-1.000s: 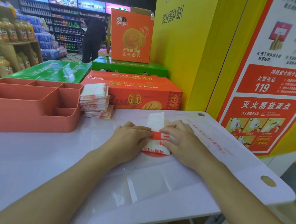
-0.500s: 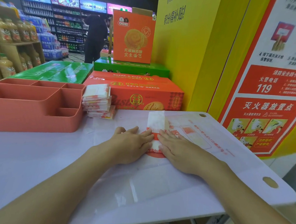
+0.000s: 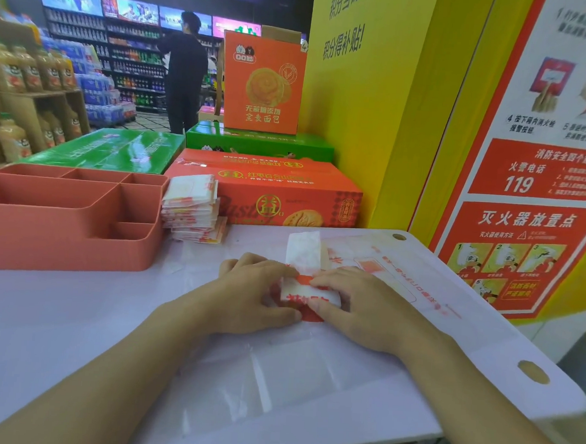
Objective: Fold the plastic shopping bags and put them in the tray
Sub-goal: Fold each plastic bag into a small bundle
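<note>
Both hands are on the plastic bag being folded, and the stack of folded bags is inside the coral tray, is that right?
No. The left hand and right hand are on the plastic bag, but the stack of folded bags sits on the table beside the coral tray, not inside it; the head view shows this.

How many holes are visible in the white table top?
2. The far hole is at the far right corner of the table. The near hole is by its right edge, closer to the person. The tray may hide more.
</note>
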A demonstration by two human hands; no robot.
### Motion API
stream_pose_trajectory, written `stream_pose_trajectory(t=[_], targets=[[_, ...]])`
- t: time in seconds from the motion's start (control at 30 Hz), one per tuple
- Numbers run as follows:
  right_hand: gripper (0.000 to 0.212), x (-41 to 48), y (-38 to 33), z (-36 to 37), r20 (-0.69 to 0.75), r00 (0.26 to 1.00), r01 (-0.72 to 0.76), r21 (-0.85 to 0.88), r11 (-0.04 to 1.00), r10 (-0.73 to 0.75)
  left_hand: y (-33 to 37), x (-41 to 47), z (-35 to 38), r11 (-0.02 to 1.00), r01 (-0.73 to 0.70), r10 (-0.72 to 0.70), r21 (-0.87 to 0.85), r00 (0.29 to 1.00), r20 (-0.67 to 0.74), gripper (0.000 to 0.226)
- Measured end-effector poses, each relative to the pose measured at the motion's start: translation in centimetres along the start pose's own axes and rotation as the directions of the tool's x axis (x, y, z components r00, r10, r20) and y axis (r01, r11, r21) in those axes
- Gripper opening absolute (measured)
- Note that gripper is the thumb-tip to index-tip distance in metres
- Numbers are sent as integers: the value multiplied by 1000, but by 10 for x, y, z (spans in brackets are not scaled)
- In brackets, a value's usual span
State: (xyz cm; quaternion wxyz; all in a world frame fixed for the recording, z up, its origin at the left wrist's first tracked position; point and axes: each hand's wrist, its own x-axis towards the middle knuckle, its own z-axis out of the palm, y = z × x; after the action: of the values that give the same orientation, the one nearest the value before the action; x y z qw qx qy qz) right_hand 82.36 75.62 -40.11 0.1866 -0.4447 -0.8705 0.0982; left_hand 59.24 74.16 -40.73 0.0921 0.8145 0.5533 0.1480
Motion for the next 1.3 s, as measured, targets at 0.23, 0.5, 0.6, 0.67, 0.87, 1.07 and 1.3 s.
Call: stream_pose_trajectory(t=[0.23, 0.5, 0.6, 0.67, 0.87, 1.07, 1.3], targets=[[26, 1, 1, -2, -73, 994, -54, 297, 953, 79, -6, 5, -1, 991, 25, -43, -134, 990, -135, 33], [16, 7, 6, 4, -126, 976, -103, 451, 887, 177, -6, 10, 5, 942, 104, -148, -320, 982, -117, 49], [11, 12, 7, 8, -139, 967, -126, 472, 873, 215, -2, 11, 6, 935, 121, -183, -332, 970, -162, 22], [11, 13, 5, 9, -133, 962, -145, 491, 859, 238, 1, 12, 5, 935, 135, -199, -328, 965, -171, 17], [55, 17, 5, 12, -109, 957, -218, 341, 914, 269, 3, 14, 7, 957, 209, -244, -200, 955, -170, 32], [50, 18, 2, 11, -121, 961, -232, 149, 961, 250, 6, 17, 11, 963, 252, -264, -91, 949, -170, 34], [36, 19, -3, 11, -119, 990, -75, -55, 996, 69, 3, 19, 20, 976, 164, -131, 146, 968, -212, 38]])
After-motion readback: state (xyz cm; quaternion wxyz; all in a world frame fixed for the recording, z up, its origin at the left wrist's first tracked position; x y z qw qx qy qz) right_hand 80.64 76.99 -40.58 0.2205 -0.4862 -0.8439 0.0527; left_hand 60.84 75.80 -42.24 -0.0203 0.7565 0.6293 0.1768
